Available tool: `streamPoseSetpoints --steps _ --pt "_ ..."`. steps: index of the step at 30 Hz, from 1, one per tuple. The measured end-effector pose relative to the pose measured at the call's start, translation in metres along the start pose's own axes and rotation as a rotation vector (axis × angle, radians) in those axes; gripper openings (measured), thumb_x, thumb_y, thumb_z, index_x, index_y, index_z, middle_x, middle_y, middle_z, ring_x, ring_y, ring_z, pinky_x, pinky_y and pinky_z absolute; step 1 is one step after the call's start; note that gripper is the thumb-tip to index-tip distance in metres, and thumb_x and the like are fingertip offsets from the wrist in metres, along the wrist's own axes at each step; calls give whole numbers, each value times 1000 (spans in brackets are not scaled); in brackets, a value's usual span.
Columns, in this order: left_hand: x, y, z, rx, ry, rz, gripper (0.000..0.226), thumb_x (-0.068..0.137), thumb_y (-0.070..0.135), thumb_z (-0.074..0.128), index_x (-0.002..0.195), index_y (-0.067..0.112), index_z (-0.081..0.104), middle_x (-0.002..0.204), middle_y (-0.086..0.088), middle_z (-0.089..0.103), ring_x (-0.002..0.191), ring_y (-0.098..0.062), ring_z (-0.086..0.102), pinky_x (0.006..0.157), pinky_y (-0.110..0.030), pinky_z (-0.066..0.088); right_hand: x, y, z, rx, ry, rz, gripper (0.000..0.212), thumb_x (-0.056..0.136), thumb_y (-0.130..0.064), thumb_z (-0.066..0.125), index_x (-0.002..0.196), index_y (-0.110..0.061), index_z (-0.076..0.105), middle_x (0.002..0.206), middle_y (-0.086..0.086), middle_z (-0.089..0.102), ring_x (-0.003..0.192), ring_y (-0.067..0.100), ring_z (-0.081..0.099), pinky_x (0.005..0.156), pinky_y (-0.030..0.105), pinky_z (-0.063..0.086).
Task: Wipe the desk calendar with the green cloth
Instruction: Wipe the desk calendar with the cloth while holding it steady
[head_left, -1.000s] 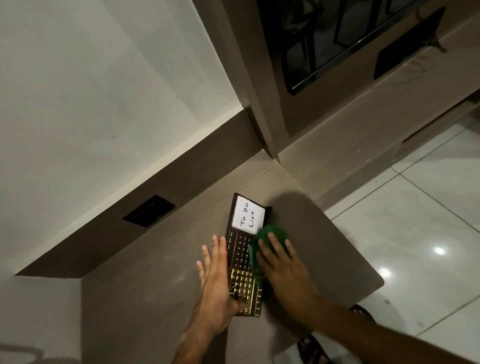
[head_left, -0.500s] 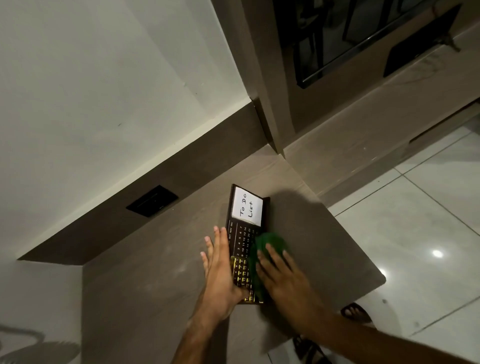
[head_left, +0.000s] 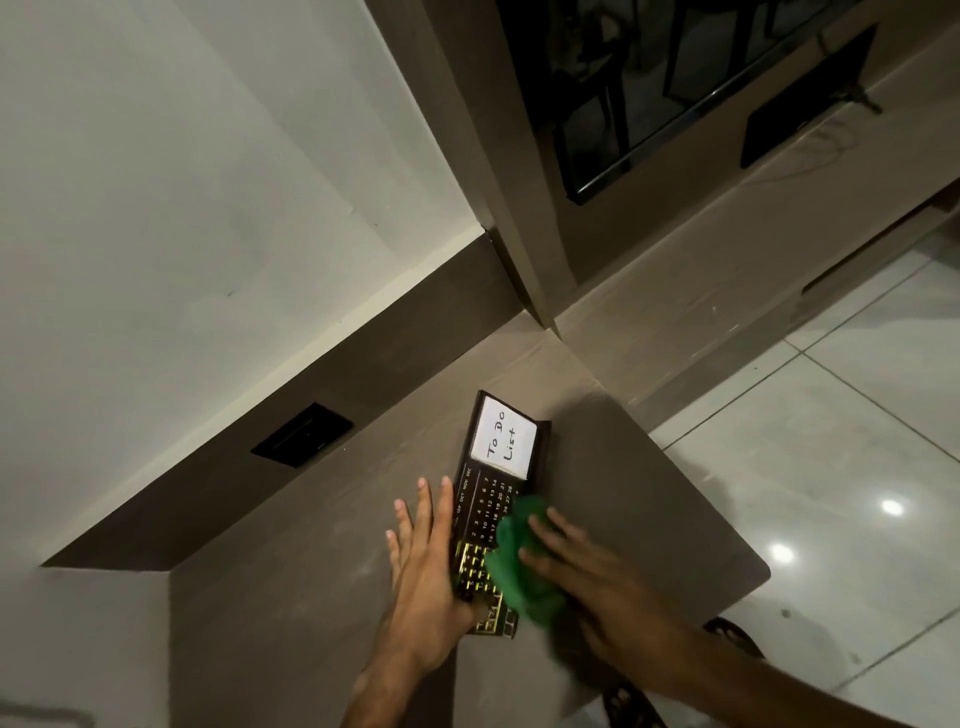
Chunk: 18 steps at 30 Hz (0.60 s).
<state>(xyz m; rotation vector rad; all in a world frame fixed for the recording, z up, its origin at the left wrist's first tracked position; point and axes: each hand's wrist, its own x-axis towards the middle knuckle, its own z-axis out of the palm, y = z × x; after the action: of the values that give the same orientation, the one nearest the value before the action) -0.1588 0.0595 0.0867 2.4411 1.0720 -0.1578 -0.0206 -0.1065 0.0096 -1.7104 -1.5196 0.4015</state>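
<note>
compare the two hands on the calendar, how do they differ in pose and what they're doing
The left hand lies flat and empty, fingers straight, along the left edge of the desk calendar, bracing it. The right hand is spread over the green cloth, pressing it onto the calendar's right side. The left looks sharp, the right motion-blurred. Both touch the calendar, which lies on the desk.

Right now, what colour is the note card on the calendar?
White note card, black handwriting, shown in the head view.

Your left hand (head_left: 423, 582) lies flat, fingers straight and together; your right hand (head_left: 587, 582) presses down, fingers spread.
</note>
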Motion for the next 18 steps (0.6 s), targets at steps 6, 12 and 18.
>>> streamPoseSetpoints --steps 6,12,18 --pt "-15 1 8 -69 76 -86 121 72 13 79 149 34 -12 159 8 -21 146 -19 -25 120 -44 -13 46 -11 5 39 148 25 83 86 -15 60 150 -45 15 161 10 15 146 29 14 104 48 38" --pt "-16 -4 11 -52 47 -65 114 75 11 74 149 36 -10 159 11 -20 146 -18 -25 116 -43 -15 69 -1 31 -278 5 -212 83 77 -5 61 150 -25 27 156 13 26 144 38 14 109 44 34" --pt "-15 -4 12 -77 46 -67 120 74 7 72 142 46 -17 158 15 -22 145 -15 -27 114 -40 -18 124 23 -1 -355 140 -19 83 70 4 72 143 -24 43 152 9 37 141 38 25 95 47 47"
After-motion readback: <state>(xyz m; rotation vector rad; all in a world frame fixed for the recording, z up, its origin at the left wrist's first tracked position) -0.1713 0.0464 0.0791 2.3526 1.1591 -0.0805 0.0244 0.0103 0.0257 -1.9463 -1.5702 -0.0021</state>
